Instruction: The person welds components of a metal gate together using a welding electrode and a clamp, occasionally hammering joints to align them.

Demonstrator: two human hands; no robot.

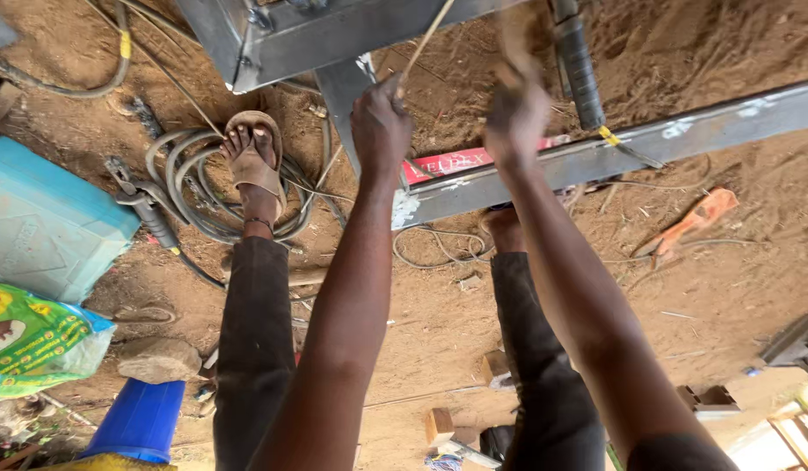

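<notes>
From my feed: both arms bare, no sleeves, no gloves on left hand [379, 118] or right hand [514, 118]. Dark trousers [255, 331] on both legs. Tan open-toe sandal [254, 161], thin anklet [258, 223] above it.

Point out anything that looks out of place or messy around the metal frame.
Grey cables lie in a loose tangle on the dirt, right under the sandalled foot. An orange tool lies dropped on the sand.
</notes>
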